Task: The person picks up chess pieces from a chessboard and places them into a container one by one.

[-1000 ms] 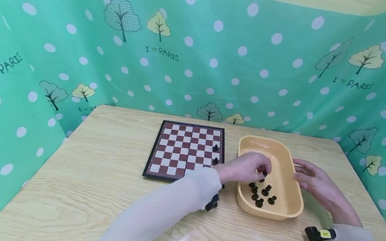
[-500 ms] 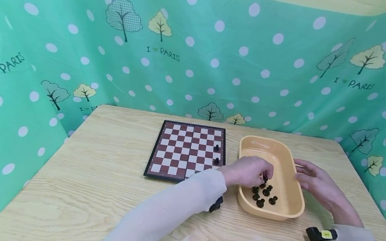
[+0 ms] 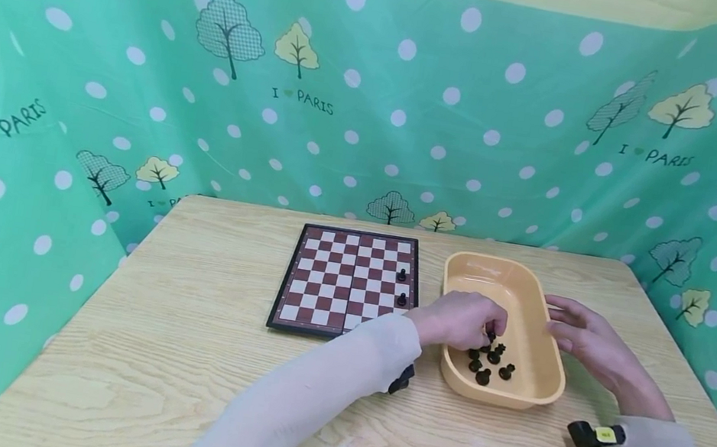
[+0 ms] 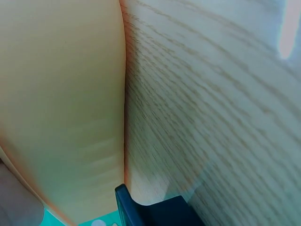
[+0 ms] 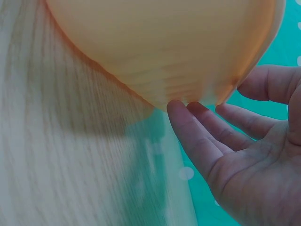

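A peach plastic basin [image 3: 529,349] stands on the table's right side, with several black chess pieces [image 3: 495,357] lying on its floor. My left hand [image 3: 464,320] reaches over the basin's left wall, its fingers bent downward around a small black chess piece [image 3: 491,337], which they partly hide. On the basin's right side is my right hand [image 3: 584,341]. In the right wrist view, its fairly straight fingers [image 5: 195,136] touch the outer wall and the thumb [image 5: 268,84] lies at the rim. The left wrist view shows mainly the basin's outer wall [image 4: 61,94].
Left of the basin lies a chessboard [image 3: 322,280] with brown and white squares. Two black pawns [image 3: 402,275] stand near its right edge. My left forearm [image 3: 312,394] crosses the table [image 3: 136,360] in front of the board. A green dotted cloth [image 3: 376,103] hangs behind.
My left hand has shifted slightly right and lower inside the basin, over the pieces. My right hand stays at the basin's right side. The two pawns on the board have not moved.
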Available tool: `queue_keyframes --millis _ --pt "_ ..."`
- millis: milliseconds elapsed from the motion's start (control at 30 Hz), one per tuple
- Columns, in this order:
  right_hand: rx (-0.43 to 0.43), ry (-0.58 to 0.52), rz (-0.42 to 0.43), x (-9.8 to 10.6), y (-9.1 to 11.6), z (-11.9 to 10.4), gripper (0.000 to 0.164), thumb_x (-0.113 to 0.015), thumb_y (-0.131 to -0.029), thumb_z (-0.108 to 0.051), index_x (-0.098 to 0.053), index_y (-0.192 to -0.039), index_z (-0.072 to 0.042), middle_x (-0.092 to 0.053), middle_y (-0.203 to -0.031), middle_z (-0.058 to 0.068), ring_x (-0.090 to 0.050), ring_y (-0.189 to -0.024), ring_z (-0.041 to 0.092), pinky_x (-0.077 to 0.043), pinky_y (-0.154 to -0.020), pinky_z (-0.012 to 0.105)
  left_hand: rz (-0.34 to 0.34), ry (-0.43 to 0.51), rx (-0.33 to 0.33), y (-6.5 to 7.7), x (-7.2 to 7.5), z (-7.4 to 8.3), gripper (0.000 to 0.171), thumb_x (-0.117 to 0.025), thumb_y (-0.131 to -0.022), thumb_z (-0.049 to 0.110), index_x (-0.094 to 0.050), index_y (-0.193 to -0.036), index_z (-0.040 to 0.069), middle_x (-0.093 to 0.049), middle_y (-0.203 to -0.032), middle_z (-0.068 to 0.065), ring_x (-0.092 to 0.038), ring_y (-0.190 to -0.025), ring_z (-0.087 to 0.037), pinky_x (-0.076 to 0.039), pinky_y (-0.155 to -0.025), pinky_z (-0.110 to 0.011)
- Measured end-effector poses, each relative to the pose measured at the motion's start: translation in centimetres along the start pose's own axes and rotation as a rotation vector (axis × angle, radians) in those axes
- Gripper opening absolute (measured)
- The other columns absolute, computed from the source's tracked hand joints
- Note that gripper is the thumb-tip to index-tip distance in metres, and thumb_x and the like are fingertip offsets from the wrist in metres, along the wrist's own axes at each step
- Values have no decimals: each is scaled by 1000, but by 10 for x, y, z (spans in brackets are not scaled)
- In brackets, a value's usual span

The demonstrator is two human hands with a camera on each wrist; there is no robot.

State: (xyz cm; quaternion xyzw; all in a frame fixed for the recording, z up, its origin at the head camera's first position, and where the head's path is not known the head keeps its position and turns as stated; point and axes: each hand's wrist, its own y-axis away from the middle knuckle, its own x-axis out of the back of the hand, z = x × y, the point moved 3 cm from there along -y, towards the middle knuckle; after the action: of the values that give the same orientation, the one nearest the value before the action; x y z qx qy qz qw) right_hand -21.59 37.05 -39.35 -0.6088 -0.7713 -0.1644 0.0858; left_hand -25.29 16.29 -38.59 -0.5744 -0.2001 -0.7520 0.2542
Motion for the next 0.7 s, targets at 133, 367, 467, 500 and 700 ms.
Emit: queue_keyframes --millis 133,367,467,500,700 --pt "0 -6 4 0 1 0 66 -51 -99 -17 -14 -148 6 -30 -142 35 -58 -100 1 -50 -84 22 2 4 -8 0 0 0 19 -72 -81 17 -66 -96 28 -58 -90 18 -53 -85 0 -44 -73 -20" --pt "-4 -9 1 -1 1 -1 67 -51 -98 -17 -13 -148 6 -29 -142 35 -58 -101 2 -50 -84 22 -8 37 -22 0 1 -1 22 -71 -82 17 -67 -103 24 -59 -93 17 -53 -87 0 -44 -74 -17" --pt "-7 -9 -1 -1 0 0 67 -51 -98 -17 -13 -148 6 -29 -143 35 -58 -101 2 -50 -84 23 -7 65 -27 1 3 -1 23 -72 -82 18 -67 -104 23 -58 -94 16 -53 -88 0 -43 -75 -16" --pt "-7 -9 0 -1 0 0 67 -51 -99 -17 -13 -148 6 -29 -142 35 -58 -101 2 -50 -84 23 -6 77 -31 2 4 -1 23 -72 -82 18 -67 -104 23 -58 -94 16 -53 -88 0 -42 -75 -15" --pt "-6 -10 9 -1 1 -1 65 -50 -99 -16 -15 -148 6 -31 -141 35 -59 -100 2 -50 -84 23 -2 141 -58 7 10 -2 24 -74 -82 18 -67 -105 20 -58 -94 15 -54 -89 -1 -40 -75 -12"
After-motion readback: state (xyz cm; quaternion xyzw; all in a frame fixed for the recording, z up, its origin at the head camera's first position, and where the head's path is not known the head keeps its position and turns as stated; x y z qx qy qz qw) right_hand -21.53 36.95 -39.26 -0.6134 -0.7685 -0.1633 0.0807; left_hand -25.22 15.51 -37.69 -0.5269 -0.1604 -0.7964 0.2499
